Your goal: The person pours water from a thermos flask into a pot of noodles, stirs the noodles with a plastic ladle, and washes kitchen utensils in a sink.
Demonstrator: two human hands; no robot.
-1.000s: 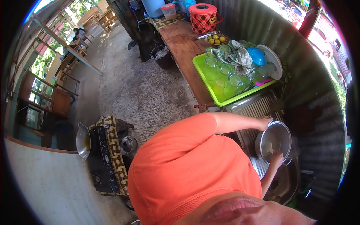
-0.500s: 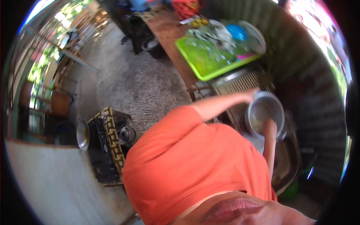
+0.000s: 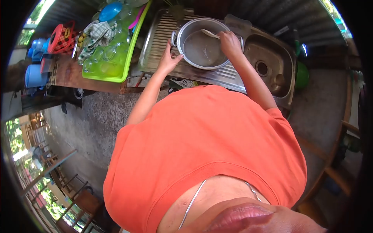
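Note:
A large round metal pot (image 3: 208, 62) sits on the ribbed drainboard of the sink, with cloudy liquid or residue in its bottom. My left hand (image 3: 169, 61) holds the pot's left side, fingers at the loop handle (image 3: 174, 39) and thumb against the wall. Over the right rim reaches my right hand (image 3: 230, 43), its fingers closed on a pale spoon-like utensil (image 3: 210, 33). The utensil slants across the upper inside of the pot; my fingers cover its near end.
Right of the pot is the metal sink basin (image 3: 285, 54) with a round drain. A lime-green tray (image 3: 126, 72) of glasses, a checkered cloth (image 3: 97, 35) and a blue bowl (image 3: 110, 11) stands on the left. Corrugated metal walls the back. A green container (image 3: 302, 75) is beyond the basin.
My view has swung round, so the pot and sink now lie at the top centre. The right hand has risen from deep inside the pot to its rim, and the pale utensil now shows.

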